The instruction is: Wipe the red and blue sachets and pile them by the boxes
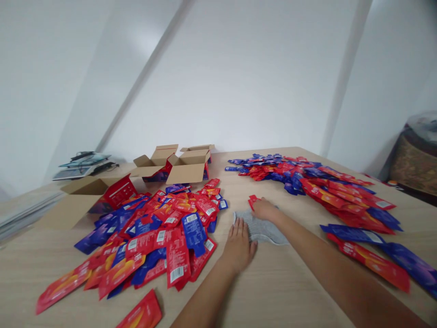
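Now: both hands at a grey cloth in the middle of the table [273, 291], between two spreads of packets.

Left hand [239, 246] lies flat, fingers spread and together holding nothing, palm down on the table with fingertips on the near edge of the grey cloth [262, 230]. Right hand [265, 209] rests on the far end of the cloth, fingers curled on a small red packet [253, 200]; grip looks closed, though the fingertips are partly hidden. Cloth lies flat on the wood. A heap of red and blue packets [153, 237] sits just left of the left hand; a second band of packets [317, 187] runs along the right. Open cardboard boxes [180, 166] stand behind the left heap.
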Action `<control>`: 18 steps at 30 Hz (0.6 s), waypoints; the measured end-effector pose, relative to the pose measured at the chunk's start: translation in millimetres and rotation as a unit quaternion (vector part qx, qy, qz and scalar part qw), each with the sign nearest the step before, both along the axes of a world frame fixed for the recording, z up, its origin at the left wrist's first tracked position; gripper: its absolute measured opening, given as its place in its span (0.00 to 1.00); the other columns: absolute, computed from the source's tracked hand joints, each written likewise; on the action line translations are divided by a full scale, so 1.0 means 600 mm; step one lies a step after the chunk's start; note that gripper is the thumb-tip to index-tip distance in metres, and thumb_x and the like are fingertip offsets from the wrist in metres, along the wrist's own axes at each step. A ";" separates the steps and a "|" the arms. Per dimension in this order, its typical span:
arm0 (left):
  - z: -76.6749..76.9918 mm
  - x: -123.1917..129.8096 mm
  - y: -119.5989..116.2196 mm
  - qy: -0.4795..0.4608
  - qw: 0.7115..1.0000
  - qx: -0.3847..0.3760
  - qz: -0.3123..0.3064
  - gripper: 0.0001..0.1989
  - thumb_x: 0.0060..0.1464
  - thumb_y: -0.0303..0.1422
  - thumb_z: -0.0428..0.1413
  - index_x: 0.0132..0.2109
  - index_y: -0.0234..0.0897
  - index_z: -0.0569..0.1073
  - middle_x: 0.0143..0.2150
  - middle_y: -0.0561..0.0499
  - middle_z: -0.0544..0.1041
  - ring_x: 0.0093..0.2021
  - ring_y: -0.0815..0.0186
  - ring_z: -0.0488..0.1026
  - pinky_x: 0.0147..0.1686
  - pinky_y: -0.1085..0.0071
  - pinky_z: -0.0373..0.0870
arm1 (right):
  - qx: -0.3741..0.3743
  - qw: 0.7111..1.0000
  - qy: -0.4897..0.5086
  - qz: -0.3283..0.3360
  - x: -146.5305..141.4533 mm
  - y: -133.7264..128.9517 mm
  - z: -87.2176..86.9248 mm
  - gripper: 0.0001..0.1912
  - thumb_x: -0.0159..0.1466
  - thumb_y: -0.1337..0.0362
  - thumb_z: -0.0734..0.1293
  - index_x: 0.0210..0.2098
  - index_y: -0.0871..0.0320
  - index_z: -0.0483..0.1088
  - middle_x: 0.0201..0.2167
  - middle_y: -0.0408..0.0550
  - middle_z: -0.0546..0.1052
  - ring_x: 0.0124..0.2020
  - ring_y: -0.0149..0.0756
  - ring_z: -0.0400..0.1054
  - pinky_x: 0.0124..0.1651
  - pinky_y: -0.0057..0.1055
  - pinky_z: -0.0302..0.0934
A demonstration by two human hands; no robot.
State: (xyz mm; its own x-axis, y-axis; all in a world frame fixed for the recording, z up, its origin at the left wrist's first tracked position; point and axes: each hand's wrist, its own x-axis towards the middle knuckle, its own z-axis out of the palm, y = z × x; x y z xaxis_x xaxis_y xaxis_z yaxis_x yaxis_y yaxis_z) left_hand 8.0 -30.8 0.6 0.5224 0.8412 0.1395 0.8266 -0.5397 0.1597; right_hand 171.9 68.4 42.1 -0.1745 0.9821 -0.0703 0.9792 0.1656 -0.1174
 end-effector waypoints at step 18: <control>-0.005 -0.003 0.001 -0.015 1.000 -0.017 -0.004 0.34 0.62 0.45 0.35 0.66 0.23 0.51 0.69 0.35 0.45 0.68 0.53 0.37 0.64 0.56 0.41 | 0.204 0.943 0.200 -0.173 0.086 0.117 0.037 0.31 0.62 0.64 0.58 0.63 0.67 0.52 0.59 0.66 0.63 0.60 0.48 0.56 0.59 0.44 0.51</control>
